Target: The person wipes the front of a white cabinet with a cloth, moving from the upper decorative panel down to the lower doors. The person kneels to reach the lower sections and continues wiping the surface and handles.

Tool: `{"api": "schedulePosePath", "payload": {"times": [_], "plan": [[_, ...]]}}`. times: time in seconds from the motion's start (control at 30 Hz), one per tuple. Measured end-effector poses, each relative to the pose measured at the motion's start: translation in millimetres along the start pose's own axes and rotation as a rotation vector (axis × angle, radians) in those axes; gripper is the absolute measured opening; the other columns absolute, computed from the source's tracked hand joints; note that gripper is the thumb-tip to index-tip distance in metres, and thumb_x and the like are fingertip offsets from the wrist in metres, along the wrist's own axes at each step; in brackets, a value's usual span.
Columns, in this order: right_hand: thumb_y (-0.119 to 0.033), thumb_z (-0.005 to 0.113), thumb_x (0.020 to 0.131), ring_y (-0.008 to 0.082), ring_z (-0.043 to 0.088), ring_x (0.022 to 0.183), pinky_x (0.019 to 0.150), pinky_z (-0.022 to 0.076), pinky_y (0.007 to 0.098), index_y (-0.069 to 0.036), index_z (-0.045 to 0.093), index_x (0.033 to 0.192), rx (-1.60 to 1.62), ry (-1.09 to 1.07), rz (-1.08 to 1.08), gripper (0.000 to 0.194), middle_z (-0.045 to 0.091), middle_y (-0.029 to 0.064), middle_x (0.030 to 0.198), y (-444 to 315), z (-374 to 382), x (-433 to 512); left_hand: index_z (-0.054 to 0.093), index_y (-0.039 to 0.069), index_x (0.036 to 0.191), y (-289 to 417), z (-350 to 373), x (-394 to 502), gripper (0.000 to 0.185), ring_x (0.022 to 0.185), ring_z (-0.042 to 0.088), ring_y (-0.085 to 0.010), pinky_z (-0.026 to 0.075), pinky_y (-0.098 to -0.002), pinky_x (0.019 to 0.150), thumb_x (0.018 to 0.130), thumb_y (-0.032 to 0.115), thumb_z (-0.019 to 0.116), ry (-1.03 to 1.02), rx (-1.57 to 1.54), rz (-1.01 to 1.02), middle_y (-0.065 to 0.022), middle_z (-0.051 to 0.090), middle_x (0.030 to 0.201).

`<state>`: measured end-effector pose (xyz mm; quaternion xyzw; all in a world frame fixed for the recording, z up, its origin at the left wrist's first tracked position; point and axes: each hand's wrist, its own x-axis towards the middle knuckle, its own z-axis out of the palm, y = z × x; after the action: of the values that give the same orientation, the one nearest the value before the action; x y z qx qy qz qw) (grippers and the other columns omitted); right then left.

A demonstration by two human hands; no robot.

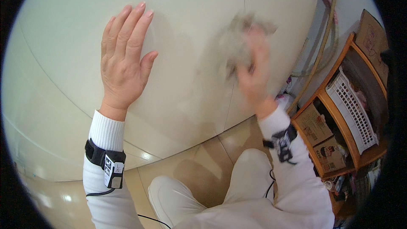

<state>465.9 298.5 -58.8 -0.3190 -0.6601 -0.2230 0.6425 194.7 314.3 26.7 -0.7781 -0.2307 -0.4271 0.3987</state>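
Note:
My left hand [125, 51] lies flat on a large, smooth, off-white curved surface [178, 101], fingers extended and thumb apart, holding nothing. To its right, my right hand [256, 66] is blurred by motion and grips a crumpled greyish cloth [237, 43] against or close above the same surface. The cloth's edges are smeared, so its exact shape is not clear. Thin seams run across the pale surface, one of them near the cloth. Both wrists wear black straps with small devices over white sleeves.
At the right stands a wooden shelf unit [338, 111] with a white perforated plastic basket [353, 111] and cardboard boxes [329, 154]. A yellowish hose [322, 46] hangs beside the wall. Tiled floor [206, 168] shows below the surface, around my knees. Thin black cables trail by my arms.

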Motion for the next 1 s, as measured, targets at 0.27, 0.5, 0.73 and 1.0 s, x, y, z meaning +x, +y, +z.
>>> {"api": "schedulePosePath", "payload": {"times": [0.27,0.5,0.73,1.0], "plan": [[-0.003,0.063,0.071,0.0302,0.048,0.119,0.1,0.0363,0.0465,-0.016,0.062,0.114,-0.152,-0.075,-0.123,0.045,0.052,0.0076,0.125,7,57,-51,0.044,0.011,0.137,-1,-3,-5,0.049,0.133,0.038,-0.0257,0.026,-0.0422,0.112,0.095,0.035,0.048,-0.009,0.051,0.007,-0.0048,0.046,0.14],[-0.004,0.063,0.07,0.0313,0.05,0.113,0.096,0.0387,0.0442,-0.015,0.062,0.114,-0.046,-0.625,0.055,0.046,0.053,0.0079,0.124,-27,9,-168,0.044,0.011,0.137,0,-6,0,0.049,0.133,0.038,-0.0251,0.024,-0.0417,0.113,0.095,0.035,0.049,-0.033,0.081,0.025,-0.0046,0.046,0.141],[0.0,0.069,0.06,0.0346,0.05,0.103,0.087,0.0428,0.0434,-0.011,0.061,0.115,-0.081,-0.116,0.149,0.057,0.052,0.0145,0.115,-20,19,-38,0.045,0.012,0.137,1,-2,0,0.048,0.133,0.037,-0.0247,0.025,-0.042,0.112,0.093,0.031,0.052,-0.038,0.076,0.011,-0.0043,0.046,0.141],[-0.005,0.07,0.063,0.034,0.051,0.102,0.087,0.0438,0.0434,-0.011,0.063,0.109,-0.076,-0.844,0.304,0.047,0.054,0.0145,0.11,-37,17,-138,0.046,0.012,0.136,4,-1,1,0.049,0.133,0.038,-0.0253,0.025,-0.0427,0.112,0.09,0.027,0.055,-0.033,0.059,0.009,-0.0042,0.046,0.141]]}}
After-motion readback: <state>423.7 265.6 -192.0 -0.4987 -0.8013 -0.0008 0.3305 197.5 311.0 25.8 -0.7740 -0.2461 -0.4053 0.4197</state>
